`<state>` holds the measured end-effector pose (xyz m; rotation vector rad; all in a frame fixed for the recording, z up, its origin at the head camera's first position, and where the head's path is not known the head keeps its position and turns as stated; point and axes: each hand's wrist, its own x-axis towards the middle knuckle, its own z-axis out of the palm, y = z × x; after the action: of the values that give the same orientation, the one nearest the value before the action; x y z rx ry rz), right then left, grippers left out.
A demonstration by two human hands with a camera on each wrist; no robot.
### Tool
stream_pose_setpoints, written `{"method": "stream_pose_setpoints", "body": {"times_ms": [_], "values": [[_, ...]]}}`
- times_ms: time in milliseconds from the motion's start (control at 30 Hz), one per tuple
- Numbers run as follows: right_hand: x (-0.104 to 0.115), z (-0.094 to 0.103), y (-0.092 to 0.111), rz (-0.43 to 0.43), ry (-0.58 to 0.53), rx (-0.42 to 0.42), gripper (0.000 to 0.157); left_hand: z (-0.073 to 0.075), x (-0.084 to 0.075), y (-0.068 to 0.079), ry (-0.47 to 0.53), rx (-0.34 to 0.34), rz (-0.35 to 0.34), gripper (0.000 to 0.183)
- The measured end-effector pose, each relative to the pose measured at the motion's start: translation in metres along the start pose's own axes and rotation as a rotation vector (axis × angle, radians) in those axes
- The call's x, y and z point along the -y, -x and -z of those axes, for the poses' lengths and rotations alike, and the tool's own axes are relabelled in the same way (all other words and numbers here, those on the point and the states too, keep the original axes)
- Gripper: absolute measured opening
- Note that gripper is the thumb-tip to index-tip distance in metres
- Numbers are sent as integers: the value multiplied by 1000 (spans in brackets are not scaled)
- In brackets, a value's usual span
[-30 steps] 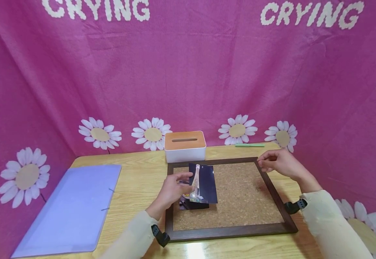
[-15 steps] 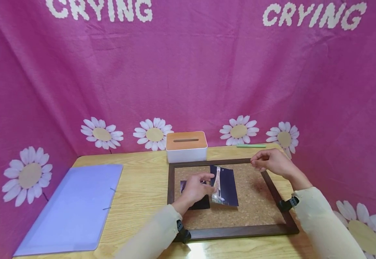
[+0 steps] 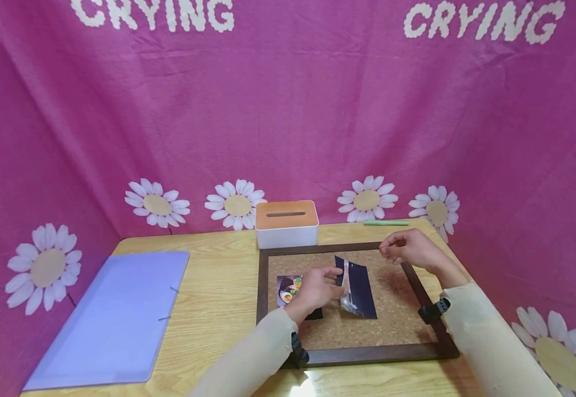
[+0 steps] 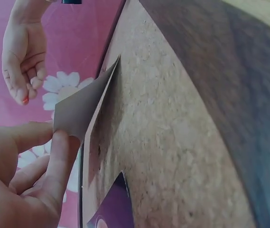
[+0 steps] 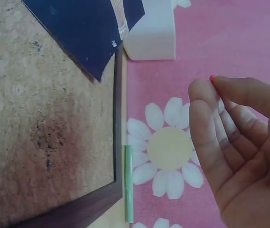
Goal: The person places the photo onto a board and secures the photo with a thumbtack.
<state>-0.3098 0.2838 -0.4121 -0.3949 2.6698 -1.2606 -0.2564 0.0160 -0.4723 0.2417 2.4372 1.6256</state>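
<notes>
My left hand (image 3: pixel 316 289) pinches the left edge of a dark photo (image 3: pixel 362 292) of a lit tower. The photo tilts over the cork board (image 3: pixel 392 333), which has a dark wooden frame; in the left wrist view its pale back (image 4: pixel 80 108) faces the camera. Partly hidden under the left hand, a food photo (image 3: pixel 286 292) lies on the board's left side. Above the board's far right corner, my right hand (image 3: pixel 414 252) holds a tiny red thing (image 5: pixel 212 79), like a push pin's head, between thumb and forefinger; most of it is hidden.
Behind the board stands a white tissue box (image 3: pixel 287 237) with a wooden lid. A green pen-like stick (image 3: pixel 386 223) lies at the table's back edge. On the left is a lilac folder (image 3: pixel 109 314). A pink daisy-print cloth (image 3: pixel 288 110) hangs behind.
My left hand has carried the tower photo rightward across the board, uncovering the food photo partly. My right hand has shifted slightly left, still holding the red thing.
</notes>
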Motion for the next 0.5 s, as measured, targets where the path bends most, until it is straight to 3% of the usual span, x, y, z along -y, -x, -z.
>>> {"method": "stream_pose_setpoints", "body": {"times_ms": [333,500], "values": [[-9,-16,-14,-25,-41,65,21,-10,0,-4,-158,-45,33,41],[-15,-29,-23,-59,-57,90,18,-13,0,-2,-190,-26,27,46]]}}
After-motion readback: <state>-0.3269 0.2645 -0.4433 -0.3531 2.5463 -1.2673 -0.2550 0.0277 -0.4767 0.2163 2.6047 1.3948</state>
